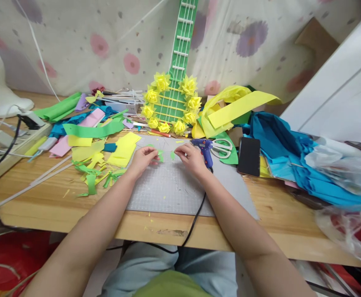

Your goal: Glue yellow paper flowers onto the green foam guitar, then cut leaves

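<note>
Above the grey cutting mat (168, 189), my left hand (143, 160) pinches a small cut piece of green paper (161, 155) between thumb and fingers. Facing it, my right hand (192, 158) holds a smaller green paper leaf (172, 155) at its fingertips. A short gap separates the two pieces. Just beyond my right hand lies a blue glue gun (205, 149), its black cord running down over the table edge. White-handled scissors (222, 148) rest beside it. Behind the mat stands a green paper guitar (171, 99) ringed with yellow paper flowers (189, 85).
Green and yellow paper scraps (90, 177) lie left of the mat. A black phone (248, 156) and blue crepe paper (273, 136) sit on the right. Yellow paper strips (242, 109) are heaped at the back. A power strip (19, 142) with cables stands far left.
</note>
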